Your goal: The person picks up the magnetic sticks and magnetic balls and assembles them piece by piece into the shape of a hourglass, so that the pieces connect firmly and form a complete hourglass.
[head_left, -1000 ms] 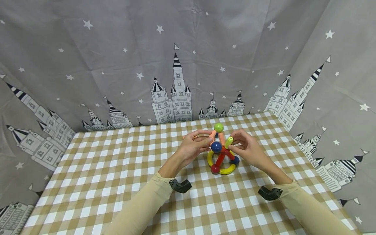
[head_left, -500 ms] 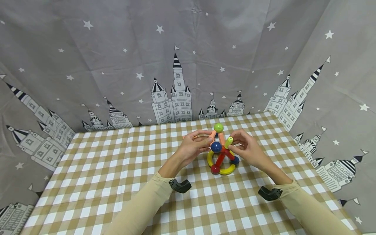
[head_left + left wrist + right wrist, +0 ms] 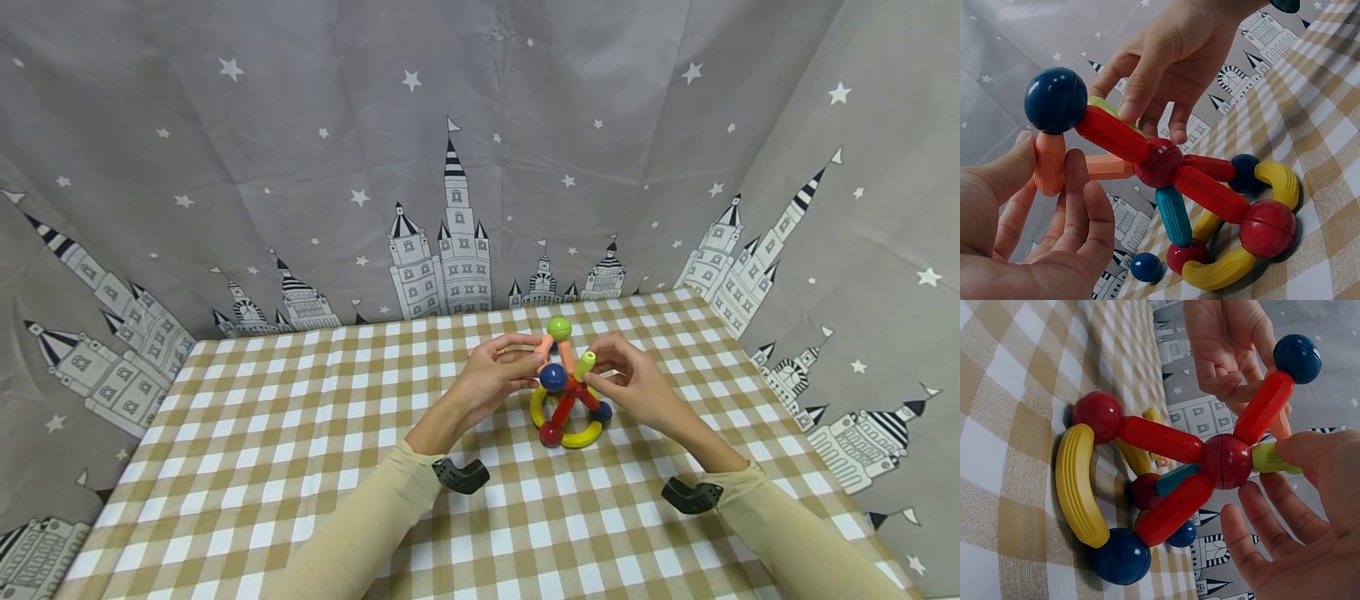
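Observation:
A figure of magnetic rods and balls stands on a ring of yellow curved rods [image 3: 1075, 487]. Red rods [image 3: 1213, 194] and a teal rod [image 3: 1173, 215] rise from the ring to a central red ball [image 3: 1159, 162]. My left hand [image 3: 495, 367] pinches an orange rod [image 3: 1050, 159] that touches a dark blue ball [image 3: 1055, 100], which caps another red rod [image 3: 1113, 134]. With thumb and fingers, my right hand [image 3: 633, 379] pinches a yellow-green rod [image 3: 585, 363] joined to the central ball. A green ball [image 3: 558, 327] shows at the top of the figure in the head view.
A brown-and-white checked cloth [image 3: 360, 467] covers the table. Behind it hangs a grey curtain [image 3: 322, 183] printed with castles and stars. A separate-looking blue ball [image 3: 1146, 267] appears behind the ring. Beyond my left hand, an orange tip [image 3: 470, 352] peeks out.

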Tool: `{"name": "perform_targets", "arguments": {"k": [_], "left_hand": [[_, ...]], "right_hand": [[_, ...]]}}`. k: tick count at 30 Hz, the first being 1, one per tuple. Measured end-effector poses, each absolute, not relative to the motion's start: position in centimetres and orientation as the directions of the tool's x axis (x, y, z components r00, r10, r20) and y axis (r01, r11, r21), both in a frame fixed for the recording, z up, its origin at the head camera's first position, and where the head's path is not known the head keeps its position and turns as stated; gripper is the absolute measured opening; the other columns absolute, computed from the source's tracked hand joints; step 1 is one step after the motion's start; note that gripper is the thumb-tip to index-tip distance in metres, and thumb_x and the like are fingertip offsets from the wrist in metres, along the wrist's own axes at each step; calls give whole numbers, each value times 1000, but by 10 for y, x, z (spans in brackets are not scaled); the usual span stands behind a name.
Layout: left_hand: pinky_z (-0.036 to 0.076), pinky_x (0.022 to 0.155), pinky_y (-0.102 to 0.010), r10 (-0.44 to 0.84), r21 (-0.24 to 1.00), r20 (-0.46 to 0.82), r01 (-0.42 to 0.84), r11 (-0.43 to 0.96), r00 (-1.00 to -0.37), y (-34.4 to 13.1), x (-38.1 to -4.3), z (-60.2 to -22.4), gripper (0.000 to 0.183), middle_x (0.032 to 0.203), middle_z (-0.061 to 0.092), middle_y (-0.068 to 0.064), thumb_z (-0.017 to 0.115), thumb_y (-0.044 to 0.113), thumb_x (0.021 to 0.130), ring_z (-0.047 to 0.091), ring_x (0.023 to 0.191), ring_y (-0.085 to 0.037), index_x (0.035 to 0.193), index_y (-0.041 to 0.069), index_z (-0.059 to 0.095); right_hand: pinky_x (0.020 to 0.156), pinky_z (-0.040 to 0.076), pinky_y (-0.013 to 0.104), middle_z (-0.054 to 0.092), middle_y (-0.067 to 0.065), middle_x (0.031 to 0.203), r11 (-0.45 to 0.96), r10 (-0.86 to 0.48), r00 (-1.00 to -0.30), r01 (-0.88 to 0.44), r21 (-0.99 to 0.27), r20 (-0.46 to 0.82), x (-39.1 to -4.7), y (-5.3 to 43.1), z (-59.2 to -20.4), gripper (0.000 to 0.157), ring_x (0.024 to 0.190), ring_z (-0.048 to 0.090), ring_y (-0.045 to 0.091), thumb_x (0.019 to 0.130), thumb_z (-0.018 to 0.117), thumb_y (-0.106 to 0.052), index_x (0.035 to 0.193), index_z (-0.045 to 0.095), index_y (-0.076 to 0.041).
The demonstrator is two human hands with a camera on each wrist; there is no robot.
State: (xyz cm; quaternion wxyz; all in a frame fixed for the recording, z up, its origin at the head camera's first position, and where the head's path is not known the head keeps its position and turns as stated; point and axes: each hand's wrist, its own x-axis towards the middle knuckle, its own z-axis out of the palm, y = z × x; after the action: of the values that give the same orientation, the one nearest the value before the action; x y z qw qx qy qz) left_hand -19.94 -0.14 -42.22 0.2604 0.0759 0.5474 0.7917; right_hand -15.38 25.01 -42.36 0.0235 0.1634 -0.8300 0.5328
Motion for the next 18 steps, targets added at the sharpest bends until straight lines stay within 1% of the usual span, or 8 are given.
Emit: {"name": "perform_targets", "arguments": {"k": [3, 7, 11, 15, 18], "left_hand": [[58, 86, -38, 493, 906, -169, -332, -264, -853, -1, -199, -422, 30, 123, 70, -15, 70, 6, 98, 69, 90, -20, 128, 5, 66], [57, 87, -38, 498, 905, -168, -334, -265, -851, -1, -199, -422, 31, 115, 72, -12, 69, 5, 98, 69, 86, -19, 129, 4, 65], [57, 88, -40, 508, 904, -159, -331, -269, -846, -1, -200, -422, 32, 114, 72, -11, 68, 5, 99, 69, 85, -19, 130, 3, 63], [54, 95, -46, 509, 907, -158, -328, -263, -846, -1, -200, -422, 32, 116, 71, -11, 68, 5, 99, 68, 86, -20, 130, 3, 63], [49, 103, -53, 511, 908, -166, -333, -255, -843, -1, -200, -422, 32, 122, 69, -17, 68, 6, 99, 68, 87, -20, 131, 5, 63]], "right_hand": [[84, 58, 29, 68, 17, 115, 391, -252, -945, -298, -871, 211, -154, 251, -425, 32, 101, 67, 29, 96, 72, -5, 124, 57, -1], [84, 58, 29, 68, 17, 113, 410, -259, -944, -297, -862, 202, -154, 252, -428, 35, 100, 68, 30, 95, 73, -4, 127, 58, 0], [84, 58, 31, 68, 19, 112, 412, -268, -944, -294, -862, 194, -154, 253, -432, 38, 100, 68, 31, 94, 73, -2, 128, 58, 3], [84, 58, 31, 68, 18, 115, 428, -270, -947, -282, -859, 176, -153, 254, -435, 41, 101, 68, 31, 94, 74, -6, 131, 58, 3], [85, 58, 32, 69, 16, 118, 443, -275, -951, -259, -858, 145, -152, 255, -440, 42, 102, 68, 29, 95, 75, -11, 132, 60, 0]]}}
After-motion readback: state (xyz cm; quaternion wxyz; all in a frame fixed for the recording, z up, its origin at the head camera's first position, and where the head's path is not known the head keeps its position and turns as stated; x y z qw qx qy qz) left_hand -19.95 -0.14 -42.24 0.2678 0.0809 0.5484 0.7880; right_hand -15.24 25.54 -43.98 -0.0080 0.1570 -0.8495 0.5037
